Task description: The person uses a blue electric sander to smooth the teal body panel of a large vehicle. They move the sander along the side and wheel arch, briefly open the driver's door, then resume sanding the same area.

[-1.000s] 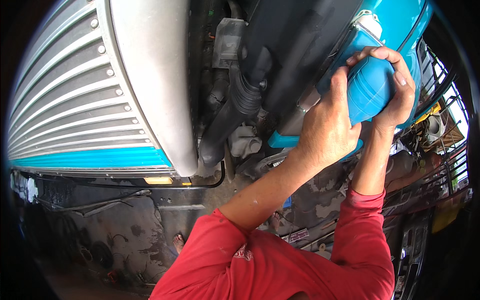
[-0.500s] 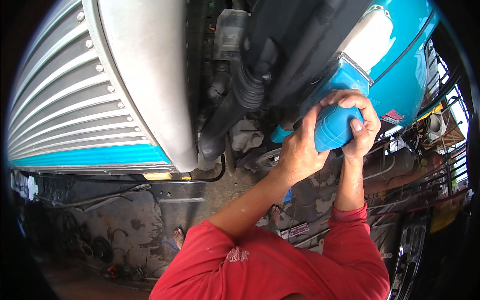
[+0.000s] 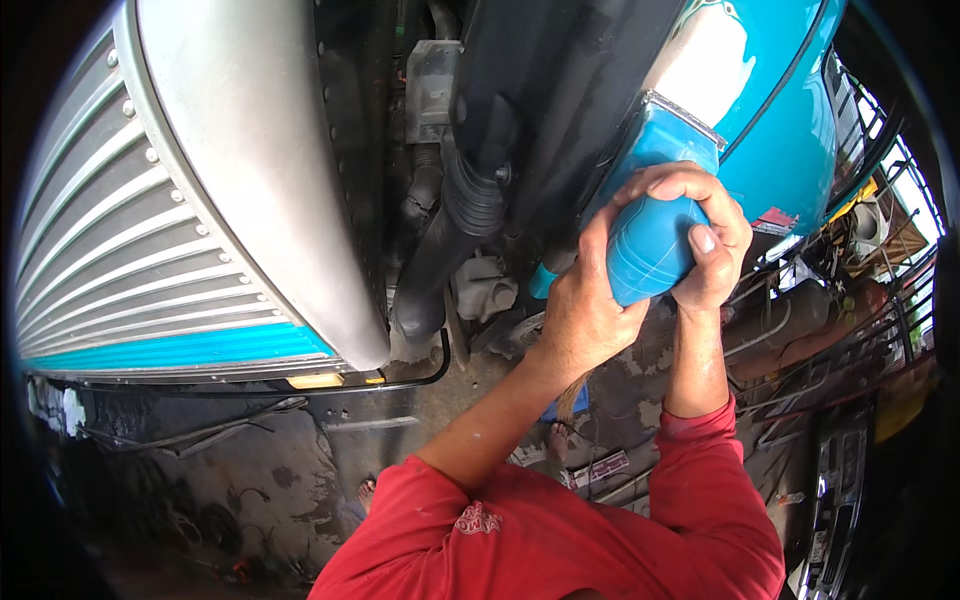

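Observation:
Both hands are wrapped round the rounded blue body of a sander (image 3: 650, 250), whose flat rectangular head with a grey edge points up and away from me. My left hand (image 3: 590, 290) grips it from the left side and over the top. From the right, my right hand (image 3: 715, 245) holds it, thumb lying along the blue body and fingers curled across the front. The head rests against a glossy turquoise vehicle panel (image 3: 790, 130), at the lower edge of a white patch (image 3: 705, 60). Its underside is hidden.
On the left stands a silver and grey ribbed vehicle grille (image 3: 110, 230) with a turquoise strip. Black ducts (image 3: 465, 210) and a whitish plastic reservoir (image 3: 485, 290) fill the gap. A cylinder (image 3: 795, 325) and metal racks are at right; poles (image 3: 210, 430) lie on the stained floor.
The vehicle parts have shifted left in view, with the hands and sander also slightly left. Both hands keep the same grip, and the head stays at the white patch's lower edge.

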{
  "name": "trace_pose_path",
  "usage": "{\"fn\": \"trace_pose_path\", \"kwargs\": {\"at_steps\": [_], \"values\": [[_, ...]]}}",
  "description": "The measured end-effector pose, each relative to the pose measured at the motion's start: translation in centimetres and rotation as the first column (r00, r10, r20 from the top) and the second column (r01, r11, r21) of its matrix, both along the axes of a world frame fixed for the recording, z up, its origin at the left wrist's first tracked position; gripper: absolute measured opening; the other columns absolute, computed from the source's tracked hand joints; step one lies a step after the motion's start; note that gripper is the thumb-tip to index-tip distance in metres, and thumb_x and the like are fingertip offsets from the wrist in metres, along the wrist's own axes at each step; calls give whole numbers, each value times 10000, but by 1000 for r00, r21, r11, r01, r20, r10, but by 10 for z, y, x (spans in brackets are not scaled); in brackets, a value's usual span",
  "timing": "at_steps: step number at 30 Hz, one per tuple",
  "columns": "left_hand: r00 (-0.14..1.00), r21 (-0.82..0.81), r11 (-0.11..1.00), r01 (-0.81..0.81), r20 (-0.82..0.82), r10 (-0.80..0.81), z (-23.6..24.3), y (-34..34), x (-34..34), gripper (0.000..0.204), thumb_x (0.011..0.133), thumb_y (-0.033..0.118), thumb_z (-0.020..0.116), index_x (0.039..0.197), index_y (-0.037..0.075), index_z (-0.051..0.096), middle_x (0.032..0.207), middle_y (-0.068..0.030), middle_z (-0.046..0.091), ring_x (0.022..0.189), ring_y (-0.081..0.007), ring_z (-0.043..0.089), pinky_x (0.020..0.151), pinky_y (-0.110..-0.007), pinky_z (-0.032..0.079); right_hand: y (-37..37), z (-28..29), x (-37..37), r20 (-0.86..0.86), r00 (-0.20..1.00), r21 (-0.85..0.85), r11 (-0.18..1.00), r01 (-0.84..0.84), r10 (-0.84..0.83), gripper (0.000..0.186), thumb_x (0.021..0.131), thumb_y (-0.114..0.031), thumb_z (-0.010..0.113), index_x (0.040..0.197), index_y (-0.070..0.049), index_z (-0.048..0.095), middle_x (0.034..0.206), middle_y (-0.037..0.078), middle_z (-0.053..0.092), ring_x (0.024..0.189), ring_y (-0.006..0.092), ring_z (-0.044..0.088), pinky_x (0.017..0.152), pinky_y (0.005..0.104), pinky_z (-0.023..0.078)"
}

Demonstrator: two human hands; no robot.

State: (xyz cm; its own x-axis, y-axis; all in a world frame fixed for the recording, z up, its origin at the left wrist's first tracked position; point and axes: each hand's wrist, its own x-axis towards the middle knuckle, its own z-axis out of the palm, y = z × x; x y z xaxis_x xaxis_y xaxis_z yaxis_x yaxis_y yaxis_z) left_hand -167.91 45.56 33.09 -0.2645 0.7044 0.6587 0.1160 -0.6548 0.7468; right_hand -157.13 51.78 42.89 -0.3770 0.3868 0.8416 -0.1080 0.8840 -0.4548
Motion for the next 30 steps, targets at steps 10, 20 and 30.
{"fn": "trace_pose_path", "kwargs": {"at_steps": [10, 20, 30], "values": [[998, 110, 994, 3, -63, 4, 100, 7, 2, 951, 809, 27, 800, 1574, 47, 236, 1319, -410, 614, 1169, -598, 668, 976, -592, 581, 16, 98, 6, -68, 984, -29, 985, -167, 165, 591, 973, -405, 449, 1170, 105, 671, 1045, 269, 727, 917, 365, 743, 871, 450, 611], [996, 111, 993, -25, -85, 34, 85, 7, 0, 1010, 786, 28, 838, 1587, 53, 224, 1228, -396, 660, 1047, -576, 712, 922, -587, 593, 15, 83, 5, -63, 990, 7, 992, -123, 123, 578, 949, -387, 431, 1180, 89, 662, 1049, 279, 718, 943, 375, 732, 898, 467, 598], [995, 33, 999, -23, -95, 26, -2, 2, -4, 979, 820, 51, 853, 1610, 54, 275, 1333, -352, 654, 1165, -542, 703, 956, -550, 606, 2, -4, 1, -61, 992, -21, 994, -109, 107, 459, 971, -350, 588, 1119, 72, 694, 1008, 252, 727, 914, 358, 738, 884, 479, 596]]}}
